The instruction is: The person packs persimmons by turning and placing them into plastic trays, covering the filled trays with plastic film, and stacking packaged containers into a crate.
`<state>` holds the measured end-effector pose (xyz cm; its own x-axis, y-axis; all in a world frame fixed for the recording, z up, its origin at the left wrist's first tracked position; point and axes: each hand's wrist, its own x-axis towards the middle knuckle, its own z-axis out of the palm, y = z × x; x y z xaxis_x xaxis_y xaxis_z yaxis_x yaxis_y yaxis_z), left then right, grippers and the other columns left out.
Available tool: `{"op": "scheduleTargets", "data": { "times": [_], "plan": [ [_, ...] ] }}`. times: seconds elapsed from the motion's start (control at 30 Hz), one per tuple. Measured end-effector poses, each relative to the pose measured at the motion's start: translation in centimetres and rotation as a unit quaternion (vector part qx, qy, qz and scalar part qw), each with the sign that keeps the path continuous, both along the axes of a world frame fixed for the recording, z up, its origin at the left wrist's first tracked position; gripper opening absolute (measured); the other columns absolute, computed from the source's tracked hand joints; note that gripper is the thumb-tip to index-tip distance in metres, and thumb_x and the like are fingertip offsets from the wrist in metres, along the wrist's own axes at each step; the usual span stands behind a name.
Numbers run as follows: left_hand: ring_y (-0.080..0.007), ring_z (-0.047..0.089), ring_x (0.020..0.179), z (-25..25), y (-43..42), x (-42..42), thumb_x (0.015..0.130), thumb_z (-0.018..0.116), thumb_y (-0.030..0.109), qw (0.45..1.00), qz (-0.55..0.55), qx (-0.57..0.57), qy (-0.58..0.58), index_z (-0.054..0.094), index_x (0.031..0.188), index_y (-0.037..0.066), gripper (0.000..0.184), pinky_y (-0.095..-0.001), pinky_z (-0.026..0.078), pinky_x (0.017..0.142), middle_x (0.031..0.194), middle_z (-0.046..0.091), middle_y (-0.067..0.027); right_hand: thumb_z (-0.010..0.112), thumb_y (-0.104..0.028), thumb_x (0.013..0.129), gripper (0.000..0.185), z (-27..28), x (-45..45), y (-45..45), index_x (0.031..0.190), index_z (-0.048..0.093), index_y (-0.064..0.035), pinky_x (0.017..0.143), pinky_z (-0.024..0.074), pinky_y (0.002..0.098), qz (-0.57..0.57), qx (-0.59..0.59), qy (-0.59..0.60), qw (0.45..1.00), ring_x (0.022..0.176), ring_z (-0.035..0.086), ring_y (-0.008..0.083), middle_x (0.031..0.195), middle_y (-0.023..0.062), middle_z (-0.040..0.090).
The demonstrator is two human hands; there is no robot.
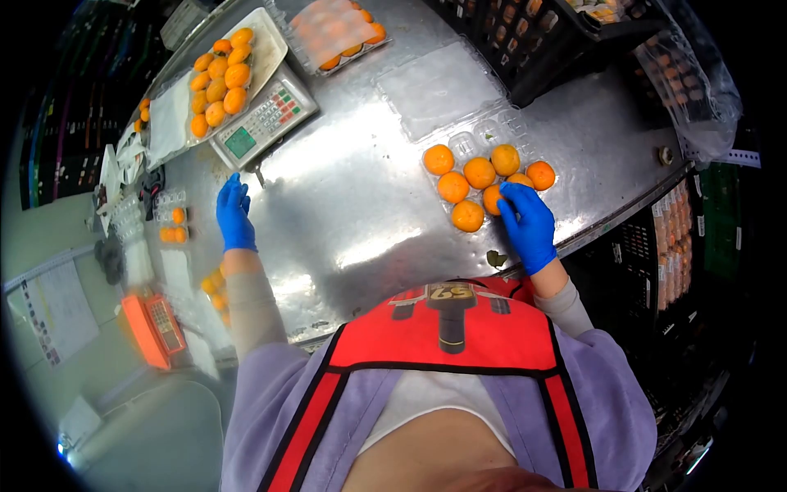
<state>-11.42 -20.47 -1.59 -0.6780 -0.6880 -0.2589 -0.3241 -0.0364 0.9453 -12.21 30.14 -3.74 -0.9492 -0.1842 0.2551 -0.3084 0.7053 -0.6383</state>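
Note:
My right hand (529, 228), in a blue glove, has its thumb and fingers around the edge of an orange (493, 199). That orange sits in the near part of an open clear plastic clamshell (466, 146), with several other oranges around it. Part of one orange (520, 179) is hidden behind my fingertips. My left hand (235, 215), also gloved in blue, hovers near the front corner of a digital scale (275, 115). Its fingers are loosely extended, and nothing shows in them. On the scale rests a clear pack full of oranges (217, 82).
A covered pack of oranges (336, 33) lies beyond the scale on the metal table (344, 180). Black crates (545, 49) stand at the back right. A leaf (496, 259) lies near the front edge. An orange device (154, 330) sits at the left.

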Motion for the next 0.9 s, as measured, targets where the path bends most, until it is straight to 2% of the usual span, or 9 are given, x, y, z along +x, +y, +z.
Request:
{"op": "scheduleTargets", "data": {
  "times": [0.1, 0.2, 0.3, 0.4, 0.53, 0.6, 0.73, 0.8, 0.9],
  "plan": [
    [-0.0058, 0.053, 0.091, -0.3, 0.5, -0.1, 0.085, 0.057, 0.019, 1.0, -0.004, -0.003, 0.0, 0.059, 0.116, 0.012, 0.032, -0.0213, 0.04, 0.078, 0.107, 0.058, 0.0043, 0.066, -0.011, 0.081, 0.025, 0.9, -0.2, -0.2, 0.105, 0.063, -0.0058, 0.077, 0.0509, 0.0318, 0.007, 0.007, -0.03, 1.0, 0.089, 0.063, 0.0278, 0.102, 0.0118, 0.063],
    [-0.0074, 0.053, 0.094, -0.3, 1.9, -0.2, 0.083, 0.059, 0.017, 1.0, -0.016, 0.003, -0.011, 0.059, 0.116, 0.012, 0.034, -0.0228, 0.04, 0.081, 0.111, 0.058, 0.003, 0.067, -0.012, 0.079, 0.026, 1.6, 0.0, -0.9, 0.104, 0.063, -0.0056, 0.079, 0.0503, 0.0324, 0.007, 0.011, 0.016, 1.0, 0.092, 0.062, 0.0276, 0.105, 0.0124, 0.062],
    [-0.01, 0.053, 0.101, -1.4, 3.7, -0.1, 0.082, 0.059, 0.018, 0.998, -0.063, 0.016, -0.024, 0.059, 0.118, 0.012, 0.036, -0.0267, 0.04, 0.086, 0.116, 0.057, 0.0014, 0.07, -0.019, 0.076, 0.032, 2.3, 0.3, -2.0, 0.104, 0.063, -0.0055, 0.085, 0.0476, 0.0373, 0.061, -0.001, -0.017, 0.998, 0.101, 0.057, 0.0316, 0.115, 0.0147, 0.058],
    [-0.0113, 0.054, 0.1, -2.1, 6.1, 0.0, 0.087, 0.057, 0.022, 0.988, -0.148, -0.034, -0.025, 0.058, 0.118, 0.01, 0.034, -0.0261, 0.041, 0.085, 0.114, 0.058, 0.0004, 0.074, -0.029, 0.067, 0.042, 2.1, 0.3, -3.0, 0.1, 0.062, -0.0047, 0.087, 0.0423, 0.047, 0.096, 0.075, 0.034, 0.992, 0.105, 0.051, 0.0395, 0.121, 0.0195, 0.051],
    [-0.0154, 0.053, 0.109, -2.2, 9.0, 0.0, 0.088, 0.058, 0.009, 0.982, -0.185, -0.028, 0.0, 0.056, 0.117, 0.001, 0.031, -0.0267, 0.041, 0.093, 0.117, 0.059, -0.0079, 0.074, -0.03, 0.067, 0.043, 1.3, 0.5, -3.1, 0.1, 0.062, -0.0041, 0.087, 0.0415, 0.0478, 0.095, 0.099, 0.045, 0.99, 0.108, 0.049, 0.0397, 0.123, 0.0195, 0.05],
    [-0.0154, 0.053, 0.109, -1.7, 10.1, -0.1, 0.088, 0.058, 0.01, 0.981, -0.192, -0.025, -0.012, 0.055, 0.118, 0.001, 0.031, -0.0269, 0.041, 0.093, 0.117, 0.059, -0.0081, 0.073, -0.032, 0.069, 0.043, 1.0, 0.5, -2.9, 0.102, 0.063, -0.0057, 0.097, 0.0352, 0.046, 0.1, 0.087, 0.007, 0.991, 0.118, 0.043, 0.0381, 0.13, 0.0163, 0.048],
    [-0.0156, 0.053, 0.109, -2.3, 10.6, 0.3, 0.088, 0.058, 0.01, 0.978, -0.207, -0.014, -0.022, 0.052, 0.121, 0.0, 0.034, -0.0269, 0.041, 0.092, 0.118, 0.059, -0.0089, 0.075, -0.029, 0.069, 0.041, 1.0, -0.6, -1.9, 0.101, 0.063, -0.0055, 0.097, 0.0366, 0.0441, 0.104, 0.083, 0.003, 0.991, 0.117, 0.045, 0.0367, 0.129, 0.0165, 0.048],
    [-0.0174, 0.053, 0.111, -2.0, 11.2, 0.8, 0.088, 0.058, 0.009, 0.978, -0.208, 0.003, -0.03, 0.054, 0.119, -0.001, 0.033, -0.0281, 0.04, 0.095, 0.119, 0.058, -0.0103, 0.074, -0.025, 0.071, 0.04, 0.0, -2.1, -0.3, 0.101, 0.061, -0.0034, 0.09, 0.0415, 0.0448, 0.037, -0.059, 0.072, 0.995, 0.108, 0.05, 0.0382, 0.122, 0.019, 0.052],
    [-0.0184, 0.053, 0.112, -2.8, 11.8, 1.6, 0.088, 0.058, 0.008, 0.976, -0.217, -0.008, -0.022, 0.056, 0.117, -0.001, 0.03, -0.0287, 0.04, 0.096, 0.119, 0.058, -0.0108, 0.066, -0.019, 0.079, 0.042, -0.2, -4.9, 3.9, 0.116, 0.056, -0.0002, 0.09, 0.0434, 0.0383, -0.132, -0.083, 0.081, 0.984, 0.106, 0.055, 0.0327, 0.119, 0.02, 0.054]
  ]
}}
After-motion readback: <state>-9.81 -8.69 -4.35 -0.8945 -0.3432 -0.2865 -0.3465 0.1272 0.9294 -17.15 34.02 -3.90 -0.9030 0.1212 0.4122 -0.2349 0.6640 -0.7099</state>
